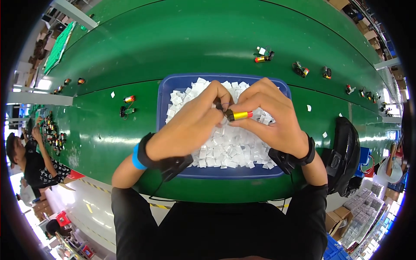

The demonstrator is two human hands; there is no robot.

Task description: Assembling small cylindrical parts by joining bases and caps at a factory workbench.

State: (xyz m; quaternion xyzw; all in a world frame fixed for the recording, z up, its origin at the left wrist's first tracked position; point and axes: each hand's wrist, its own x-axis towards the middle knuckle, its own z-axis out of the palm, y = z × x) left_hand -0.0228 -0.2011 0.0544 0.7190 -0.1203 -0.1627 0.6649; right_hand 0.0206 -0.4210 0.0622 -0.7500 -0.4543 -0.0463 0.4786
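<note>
Over the blue tub (pixel 225 173), my two hands meet at a small cylindrical battery (pixel 242 115) with a yellow body and a red end. The fingertips of my right hand (pixel 277 117) pinch the battery near its dark end. My left hand (pixel 190 123) has its thumb and fingers closed at that dark end, where a thin wire shows; what exactly they grip is hidden by the fingers. Beneath both hands, many small white square pieces (pixel 225 151) fill the tub.
Batteries with wires and small boards lie on the green table (pixel 173 39), such as one battery assembly (pixel 262 57) beyond the tub and another (pixel 128 106) left of it. A black bag (pixel 344 151) stands at right. A person (pixel 34 160) works at far left.
</note>
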